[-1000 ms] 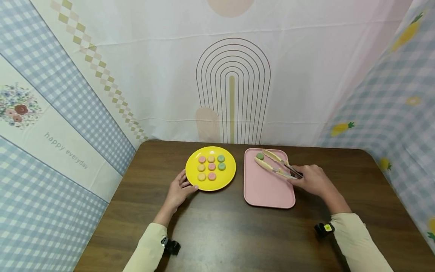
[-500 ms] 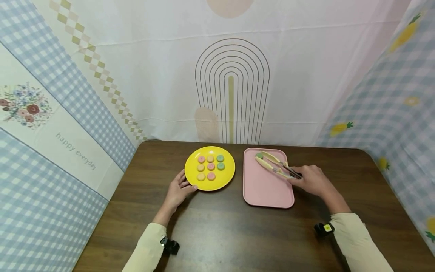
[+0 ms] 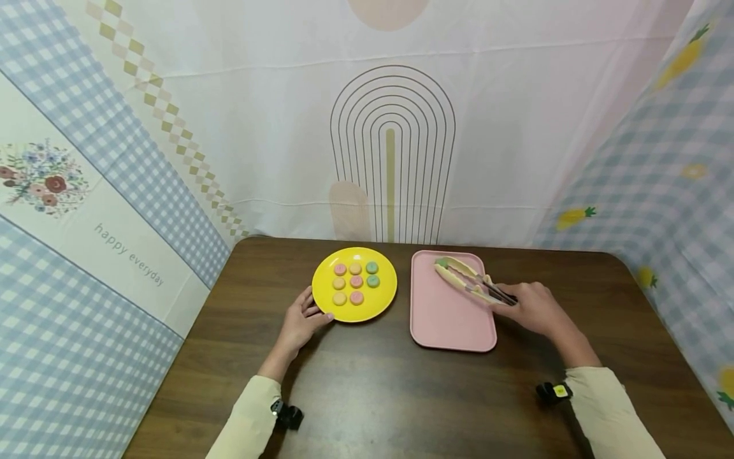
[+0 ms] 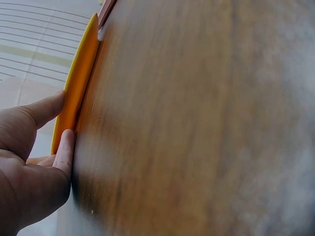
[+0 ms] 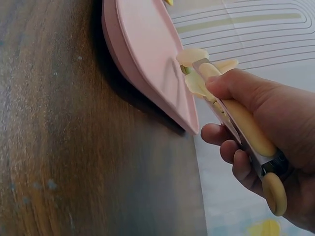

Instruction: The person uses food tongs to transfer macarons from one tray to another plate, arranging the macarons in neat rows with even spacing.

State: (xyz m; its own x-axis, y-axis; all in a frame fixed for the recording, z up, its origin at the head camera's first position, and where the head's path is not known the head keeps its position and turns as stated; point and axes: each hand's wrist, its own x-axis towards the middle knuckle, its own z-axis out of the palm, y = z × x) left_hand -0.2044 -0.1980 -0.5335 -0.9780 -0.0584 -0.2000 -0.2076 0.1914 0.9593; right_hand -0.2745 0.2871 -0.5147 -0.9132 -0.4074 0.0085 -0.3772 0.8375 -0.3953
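Observation:
My left hand [image 3: 301,324] holds the edge of a yellow plate [image 3: 386,301], thumb at the rim and fingers against its side. In the left wrist view the plate [image 4: 81,78] is seen edge-on, low over the wood. Several pink, yellow and green macarons [image 3: 357,281] sit in rows on it. My right hand [image 3: 530,307] grips tongs [image 3: 466,288] with metal arms and cream-coloured ends, reaching over a pink tray [image 3: 453,328]. Between the tong tips is a green macaron [image 3: 441,261], near the tray's back edge. In the right wrist view the tong handle [image 5: 248,125] lies in my palm.
Plate and tray stand side by side, a narrow gap between them, near the back of a dark wooden table [image 3: 367,395]. A patterned cloth [image 3: 275,140] hangs right behind the table, with checked cloth on both sides.
The tongs have closed around the green macaron, and my right hand has moved slightly to the right with them. My left hand and the plate have stayed in place.

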